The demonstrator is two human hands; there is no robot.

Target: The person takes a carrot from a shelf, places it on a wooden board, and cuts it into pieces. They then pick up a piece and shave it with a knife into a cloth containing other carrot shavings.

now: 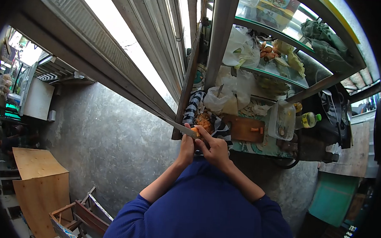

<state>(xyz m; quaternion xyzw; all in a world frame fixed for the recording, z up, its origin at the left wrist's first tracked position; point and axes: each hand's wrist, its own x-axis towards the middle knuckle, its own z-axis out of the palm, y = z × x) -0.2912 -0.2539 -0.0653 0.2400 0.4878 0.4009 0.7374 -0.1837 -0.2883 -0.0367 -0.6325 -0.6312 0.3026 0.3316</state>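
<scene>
Head view. My left hand is closed around the handle of a knife, whose blade runs up and to the left, away from my body. My right hand sits just beside it; its fingers are pinching a small orange piece, apparently a carrot piece, against the base of the blade. Both hands work in the air in front of my chest, above the near edge of the desk.

Below the hands, orange peelings or slices lie on a black-and-white striped cloth. To the right, a wooden cutting board carries another small orange piece. Beside the board stand a clear plastic container and a bottle with a green cap. White plastic bags lie behind the cloth, and glass shelves above hold more produce.

Procedure, as I judge it:
1. Keep the thumb and fingertips behind the cutting edge, not in its path.
2. Take thin, shallow strokes; the piece is short, so grip margin is small.
3. Hold the work over the striped cloth so that the waste lands there.
4. Brace the two hands together for control.

Limits of the view: the fisheye lens bends all straight lines. The piece is mostly covered by my fingers, so its shape and how far it is peeled cannot be read. The knife handle is hidden inside my left fist. The shelf contents are too small to identify with certainty.
</scene>
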